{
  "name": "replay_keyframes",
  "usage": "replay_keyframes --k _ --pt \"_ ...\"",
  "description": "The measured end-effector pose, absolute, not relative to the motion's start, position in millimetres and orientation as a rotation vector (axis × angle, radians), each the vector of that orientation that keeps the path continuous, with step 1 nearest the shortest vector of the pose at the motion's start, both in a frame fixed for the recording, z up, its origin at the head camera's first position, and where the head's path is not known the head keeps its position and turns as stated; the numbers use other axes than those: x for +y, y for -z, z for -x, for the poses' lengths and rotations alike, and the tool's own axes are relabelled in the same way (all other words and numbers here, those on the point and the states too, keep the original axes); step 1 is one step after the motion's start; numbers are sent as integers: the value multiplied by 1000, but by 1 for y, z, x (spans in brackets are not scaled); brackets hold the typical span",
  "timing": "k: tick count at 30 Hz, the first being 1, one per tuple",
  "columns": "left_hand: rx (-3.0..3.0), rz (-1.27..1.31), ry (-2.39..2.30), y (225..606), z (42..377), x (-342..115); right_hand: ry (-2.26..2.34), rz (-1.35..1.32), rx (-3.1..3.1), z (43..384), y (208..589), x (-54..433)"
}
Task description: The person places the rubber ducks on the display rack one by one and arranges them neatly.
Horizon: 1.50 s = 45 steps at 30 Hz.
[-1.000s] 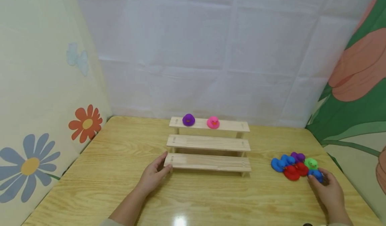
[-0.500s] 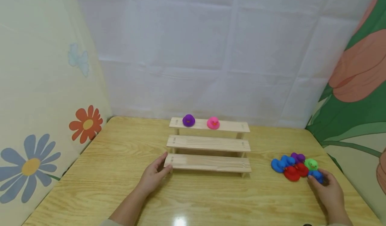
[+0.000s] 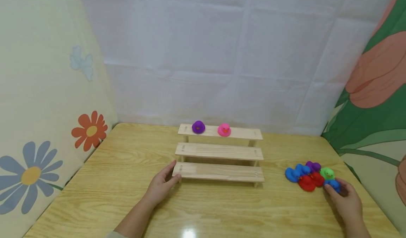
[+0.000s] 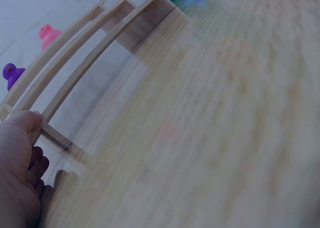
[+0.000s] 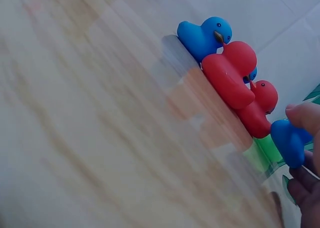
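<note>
A three-tier wooden shelf (image 3: 219, 150) stands mid-table. My left hand (image 3: 161, 184) grips the left end of its lowest board, thumb on the front edge; the left wrist view shows that thumb on the board and the other fingers curled below. On the top tier sit a purple rubber duck (image 3: 198, 127) and a pink rubber duck (image 3: 224, 129). Over on the right, my right hand (image 3: 347, 200) pinches a blue rubber duck (image 5: 288, 142) between thumb and fingers, at the near edge of a cluster of ducks.
The cluster holds red ducks (image 3: 307, 183), a green duck (image 3: 327, 173), a purple duck (image 3: 313, 166) and other blue ducks (image 3: 292, 174). Behind the wooden table (image 3: 127, 150) hangs a white cloth (image 3: 203, 54). Flower-printed panels (image 3: 35, 100) flank both sides.
</note>
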<state>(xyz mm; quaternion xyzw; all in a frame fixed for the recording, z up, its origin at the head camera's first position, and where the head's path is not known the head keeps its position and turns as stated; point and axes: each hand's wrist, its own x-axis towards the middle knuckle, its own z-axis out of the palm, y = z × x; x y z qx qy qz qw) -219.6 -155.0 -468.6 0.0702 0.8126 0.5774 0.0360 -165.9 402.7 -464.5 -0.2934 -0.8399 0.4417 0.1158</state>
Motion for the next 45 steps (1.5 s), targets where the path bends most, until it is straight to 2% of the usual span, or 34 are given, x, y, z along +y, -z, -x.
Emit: replay_keyframes --k 14,45 --pt "2508 -212 -1764 468 219 -155 -1372 868 -2372 166 452 381" --pt "2521 -204 -1788 470 220 -153 -1422 433 -2506 197 419 322"
